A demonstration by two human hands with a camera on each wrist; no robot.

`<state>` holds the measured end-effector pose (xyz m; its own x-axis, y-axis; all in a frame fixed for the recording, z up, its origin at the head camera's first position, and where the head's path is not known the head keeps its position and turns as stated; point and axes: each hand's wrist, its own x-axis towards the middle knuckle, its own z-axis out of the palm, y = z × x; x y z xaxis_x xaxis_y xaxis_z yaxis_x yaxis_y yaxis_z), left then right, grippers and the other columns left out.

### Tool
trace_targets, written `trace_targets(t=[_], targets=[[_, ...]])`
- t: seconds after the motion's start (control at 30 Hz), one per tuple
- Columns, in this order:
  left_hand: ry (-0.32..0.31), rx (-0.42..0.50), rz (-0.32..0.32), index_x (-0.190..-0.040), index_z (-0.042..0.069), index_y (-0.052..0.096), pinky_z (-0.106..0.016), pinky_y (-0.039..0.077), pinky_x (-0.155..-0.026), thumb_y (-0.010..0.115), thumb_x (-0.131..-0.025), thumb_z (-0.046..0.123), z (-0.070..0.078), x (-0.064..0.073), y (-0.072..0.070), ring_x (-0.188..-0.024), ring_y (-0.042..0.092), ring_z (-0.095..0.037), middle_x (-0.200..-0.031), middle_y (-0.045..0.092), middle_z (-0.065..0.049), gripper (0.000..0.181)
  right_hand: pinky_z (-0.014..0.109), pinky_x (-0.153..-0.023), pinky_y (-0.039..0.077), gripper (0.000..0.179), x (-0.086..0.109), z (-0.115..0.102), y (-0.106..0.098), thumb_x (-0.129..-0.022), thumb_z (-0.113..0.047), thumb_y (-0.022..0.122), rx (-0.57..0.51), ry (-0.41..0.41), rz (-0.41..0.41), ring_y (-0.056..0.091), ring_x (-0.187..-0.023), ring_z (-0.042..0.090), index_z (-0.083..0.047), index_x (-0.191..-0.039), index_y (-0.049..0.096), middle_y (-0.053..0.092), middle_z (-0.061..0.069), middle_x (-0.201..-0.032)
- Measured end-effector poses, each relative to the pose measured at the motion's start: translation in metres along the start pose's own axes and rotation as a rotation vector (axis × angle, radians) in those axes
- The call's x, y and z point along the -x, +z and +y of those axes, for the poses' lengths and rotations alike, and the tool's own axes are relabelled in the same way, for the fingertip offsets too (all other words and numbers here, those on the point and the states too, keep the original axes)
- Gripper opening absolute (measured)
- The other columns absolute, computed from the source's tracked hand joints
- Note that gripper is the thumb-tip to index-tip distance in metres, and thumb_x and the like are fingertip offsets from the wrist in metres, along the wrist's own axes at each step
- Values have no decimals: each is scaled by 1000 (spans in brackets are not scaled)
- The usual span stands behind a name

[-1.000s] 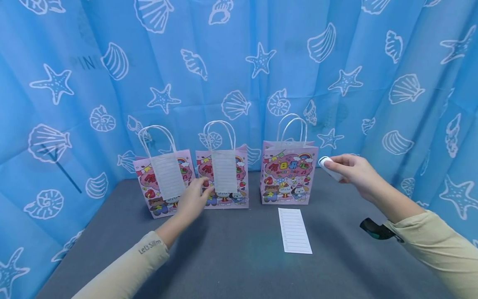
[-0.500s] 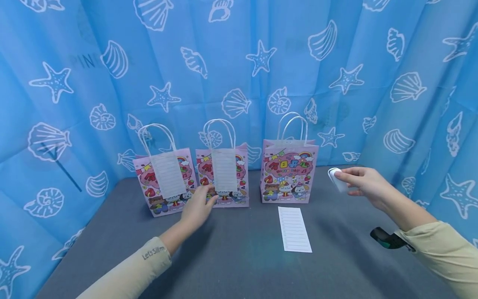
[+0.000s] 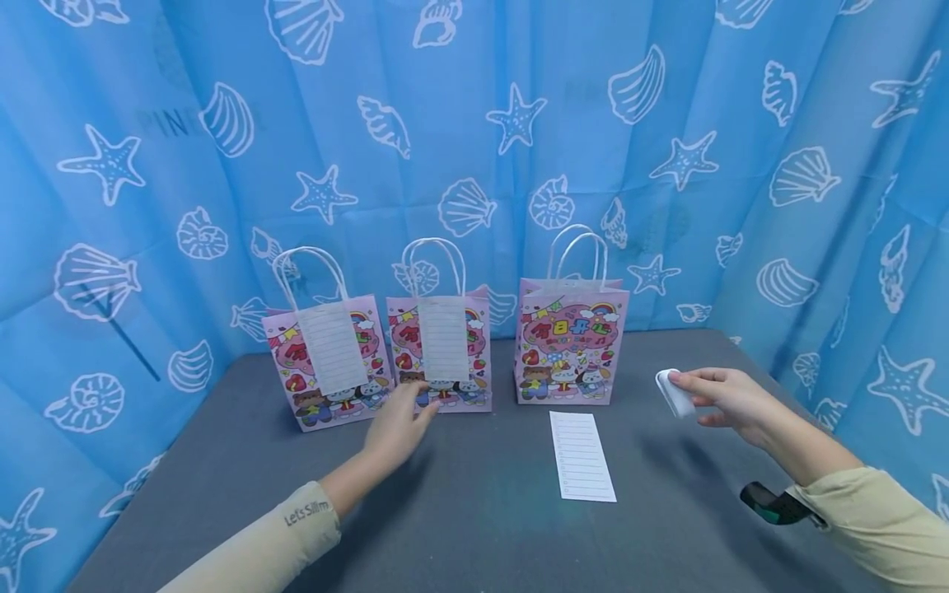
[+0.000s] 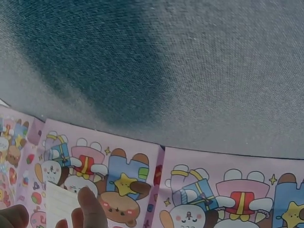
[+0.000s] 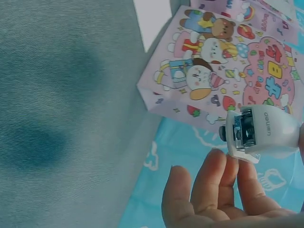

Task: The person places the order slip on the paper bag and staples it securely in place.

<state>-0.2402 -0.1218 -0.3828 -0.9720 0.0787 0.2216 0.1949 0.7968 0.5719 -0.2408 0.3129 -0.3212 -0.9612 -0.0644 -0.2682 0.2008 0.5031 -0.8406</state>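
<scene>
My right hand [image 3: 734, 403] holds a small white stapler [image 5: 273, 130] above the right side of the table, its jaw end facing the bags. My left hand [image 3: 396, 428], fingers loosely spread and holding nothing, is in front of the lower part of the middle pink paper bag [image 3: 474, 397]. A lined paper slip [image 3: 443, 339] hangs over that bag's front. Another lined slip [image 3: 334, 349] lies over the front of the left pink bag [image 3: 311, 410]. On the grey table, a third slip [image 3: 582, 457] lies flat before the right pink bag [image 3: 567, 350], whose front is uncovered.
All three bags stand upright with white handles raised. A blue curtain [image 3: 474, 115] with white shells and starfish hangs right behind the grey table [image 3: 482, 527]. A dark device [image 3: 771, 502] is strapped at my right wrist.
My right hand has moved down and to the right with the stapler, away from the right bag. The left hand has drawn slightly down and right. The bags and slips stay put.
</scene>
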Motion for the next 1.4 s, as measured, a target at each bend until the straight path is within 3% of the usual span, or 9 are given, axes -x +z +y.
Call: trace_targets(t=[0.2, 0.53, 1.13, 1.4], targets=[[17, 8, -21, -134, 0, 53, -52, 41, -99, 59, -99, 27, 2, 5, 3, -121, 52, -36, -133, 52, -20, 44, 43, -86, 51, 82, -2, 7, 1, -99, -49, 47, -8, 23, -17, 45, -112, 40, 20, -138, 26, 40, 34, -128], [33, 12, -95, -134, 1, 52, -52, 43, -96, 57, -99, 29, 12, 12, 8, -120, 52, -36, -131, 52, -19, 45, 67, -95, 37, 86, -4, 23, 6, -99, -51, 47, -13, 92, -54, 40, -118, 48, 22, -138, 24, 37, 37, -129], [45, 41, -126, -133, 0, 52, -51, 44, -96, 57, -99, 28, 22, 14, 13, -118, 53, -33, -127, 55, -17, 45, 53, -88, 45, 86, -13, 51, 9, -98, -48, 50, -8, 176, -79, 47, -104, 33, 24, -137, 23, 48, 27, -116], [46, 45, -144, -133, 0, 52, -49, 45, -96, 58, -99, 28, 24, 16, 14, -118, 54, -31, -126, 55, -16, 44, 53, -87, 42, 90, -17, 54, 9, -96, -51, 52, 22, 215, -61, 45, -105, 37, 25, -136, 24, 50, 27, -112]])
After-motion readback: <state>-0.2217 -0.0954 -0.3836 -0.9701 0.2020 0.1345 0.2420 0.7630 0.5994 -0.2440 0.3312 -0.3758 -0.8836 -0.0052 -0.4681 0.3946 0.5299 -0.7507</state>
